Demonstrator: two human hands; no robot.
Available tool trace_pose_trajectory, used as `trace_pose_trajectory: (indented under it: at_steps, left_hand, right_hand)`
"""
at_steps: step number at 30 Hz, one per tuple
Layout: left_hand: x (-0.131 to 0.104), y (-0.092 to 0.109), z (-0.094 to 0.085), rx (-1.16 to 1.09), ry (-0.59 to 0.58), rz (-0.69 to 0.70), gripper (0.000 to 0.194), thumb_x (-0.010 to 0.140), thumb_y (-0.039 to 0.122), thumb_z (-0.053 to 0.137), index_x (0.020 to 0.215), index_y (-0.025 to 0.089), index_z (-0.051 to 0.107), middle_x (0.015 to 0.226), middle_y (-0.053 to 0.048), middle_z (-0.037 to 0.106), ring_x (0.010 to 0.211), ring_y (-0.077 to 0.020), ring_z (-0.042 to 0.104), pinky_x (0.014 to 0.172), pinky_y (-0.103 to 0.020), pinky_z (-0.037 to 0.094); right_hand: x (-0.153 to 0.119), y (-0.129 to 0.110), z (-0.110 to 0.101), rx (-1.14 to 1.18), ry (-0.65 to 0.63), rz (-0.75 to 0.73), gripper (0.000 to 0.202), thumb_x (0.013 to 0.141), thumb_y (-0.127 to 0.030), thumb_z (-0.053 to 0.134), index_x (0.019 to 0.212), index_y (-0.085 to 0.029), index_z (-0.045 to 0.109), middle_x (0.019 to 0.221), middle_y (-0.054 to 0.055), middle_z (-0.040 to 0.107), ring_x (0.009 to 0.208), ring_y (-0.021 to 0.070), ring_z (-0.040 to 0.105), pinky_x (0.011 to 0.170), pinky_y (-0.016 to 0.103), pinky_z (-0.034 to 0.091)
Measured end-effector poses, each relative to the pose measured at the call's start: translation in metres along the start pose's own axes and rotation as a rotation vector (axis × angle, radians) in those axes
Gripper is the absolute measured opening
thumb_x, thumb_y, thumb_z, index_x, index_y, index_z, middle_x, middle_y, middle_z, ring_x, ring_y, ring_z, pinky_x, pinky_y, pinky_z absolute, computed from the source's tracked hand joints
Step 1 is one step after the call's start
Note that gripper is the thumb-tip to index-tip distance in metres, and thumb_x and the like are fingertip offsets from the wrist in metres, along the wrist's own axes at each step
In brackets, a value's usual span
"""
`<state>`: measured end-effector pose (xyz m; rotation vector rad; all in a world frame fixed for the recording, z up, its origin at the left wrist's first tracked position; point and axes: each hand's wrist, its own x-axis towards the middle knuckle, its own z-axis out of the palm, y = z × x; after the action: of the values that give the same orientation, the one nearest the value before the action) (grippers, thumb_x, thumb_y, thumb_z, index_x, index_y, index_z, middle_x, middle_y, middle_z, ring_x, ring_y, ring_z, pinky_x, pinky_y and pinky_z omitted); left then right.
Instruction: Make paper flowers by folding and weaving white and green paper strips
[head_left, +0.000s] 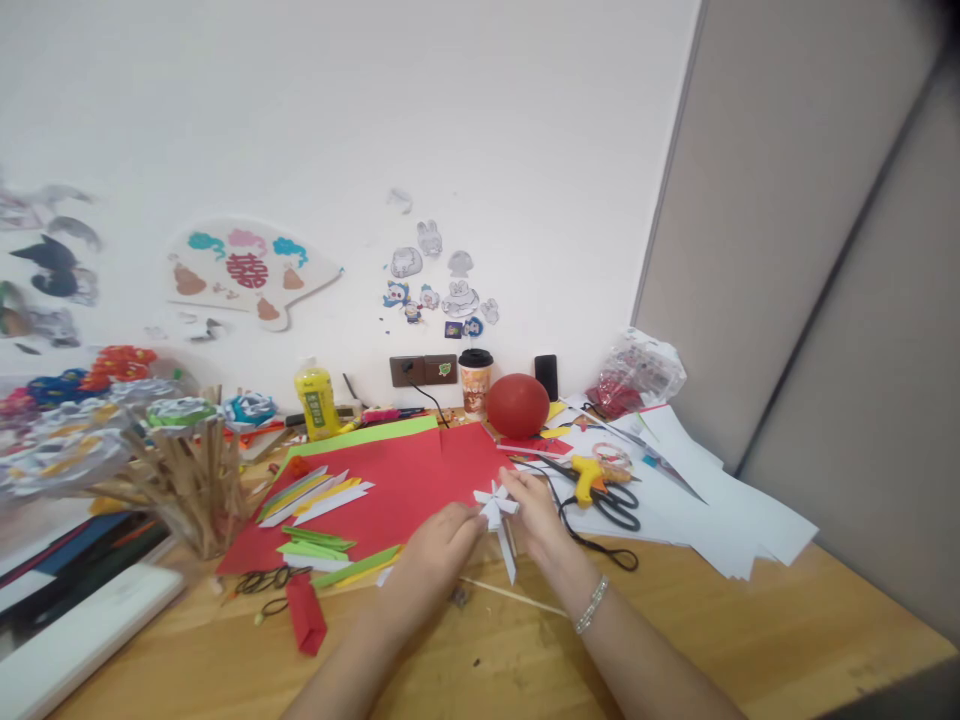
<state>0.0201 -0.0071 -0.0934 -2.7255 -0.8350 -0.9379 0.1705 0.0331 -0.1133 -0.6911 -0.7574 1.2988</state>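
A white folded-paper piece [495,506] with several short arms and one longer strip hanging down is held above the table's front middle. My left hand [444,545] pinches its left side, fingers closed. My right hand [534,508], with a beaded bracelet on the wrist, grips its right side between thumb and fingers. Red paper [420,480] lies just behind the hands. On it rest white and yellow folded strips [322,500] and green strips [319,545]. A thin pale stick [517,597] lies on the table below the hands.
Right of my hands are a yellow glue gun [587,481], black-handled scissors [619,507] and white paper sheets [720,500]. Behind stand a red balloon [517,405], a lidded cup [475,385] and a yellow bottle [316,400]. Wooden sticks [199,490] fill a container at left.
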Motion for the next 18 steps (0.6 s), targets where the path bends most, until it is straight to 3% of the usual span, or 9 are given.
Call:
trace_pose_trajectory:
  at_steps: [5, 9, 11, 14, 16, 18]
  left_hand:
    - [-0.007, -0.001, 0.005, 0.015, 0.112, 0.005, 0.024, 0.083, 0.011, 0.037, 0.1, 0.014, 0.053, 0.087, -0.011, 0.06, 0.077, -0.0174, 0.054, 0.067, -0.03, 0.046]
    - [-0.009, -0.001, 0.007, -0.069, 0.123, -0.107, 0.017, 0.083, 0.016, 0.041, 0.089, 0.015, 0.057, 0.079, -0.009, 0.059, 0.074, -0.0174, 0.054, 0.066, -0.029, 0.044]
    - [-0.007, -0.002, 0.009, -0.192, 0.094, -0.258, 0.013, 0.081, 0.023, 0.046, 0.084, 0.017, 0.057, 0.08, -0.008, 0.06, 0.075, -0.0183, 0.056, 0.068, -0.03, 0.045]
    - [-0.002, -0.003, 0.012, -0.523, -0.003, -0.492, 0.028, 0.077, 0.028, 0.053, 0.103, 0.02, 0.051, 0.091, -0.007, 0.063, 0.083, -0.0194, 0.058, 0.075, -0.031, 0.045]
    - [-0.001, -0.005, 0.016, -0.744, -0.083, -0.531, 0.048, 0.07, 0.028, 0.061, 0.115, 0.021, 0.044, 0.104, -0.008, 0.061, 0.094, -0.0206, 0.057, 0.081, -0.032, 0.043]
    - [-0.002, -0.007, 0.02, -0.891, -0.09, -0.554, 0.053, 0.069, 0.033, 0.062, 0.115, 0.019, 0.042, 0.108, -0.01, 0.059, 0.098, -0.0221, 0.055, 0.084, -0.033, 0.042]
  right_hand:
    - [-0.001, -0.004, 0.003, 0.006, 0.036, 0.003, 0.031, 0.056, -0.037, 0.072, 0.059, -0.015, 0.05, 0.051, -0.005, 0.047, 0.044, 0.0073, 0.041, 0.044, 0.021, 0.034]
    - [-0.003, -0.007, 0.006, -0.027, 0.025, -0.006, 0.03, 0.058, -0.039, 0.069, 0.061, -0.016, 0.05, 0.051, -0.005, 0.046, 0.045, 0.0077, 0.041, 0.045, 0.021, 0.034]
    - [-0.001, -0.007, 0.006, -0.117, 0.025, -0.058, 0.03, 0.06, -0.04, 0.067, 0.06, -0.016, 0.049, 0.049, -0.006, 0.044, 0.043, 0.0074, 0.039, 0.043, 0.02, 0.032]
    - [0.001, -0.009, 0.004, -0.331, 0.083, -0.185, 0.027, 0.064, -0.04, 0.062, 0.062, -0.017, 0.049, 0.049, -0.006, 0.043, 0.043, 0.008, 0.039, 0.042, 0.02, 0.031]
    - [-0.001, -0.011, 0.004, -0.497, 0.123, -0.289, 0.023, 0.067, -0.038, 0.06, 0.064, -0.017, 0.05, 0.051, -0.006, 0.045, 0.046, 0.0093, 0.042, 0.045, 0.021, 0.034]
    - [-0.005, -0.015, 0.007, -0.658, 0.124, -0.377, 0.02, 0.068, -0.035, 0.06, 0.065, -0.017, 0.052, 0.052, -0.005, 0.046, 0.049, 0.01, 0.043, 0.048, 0.021, 0.035]
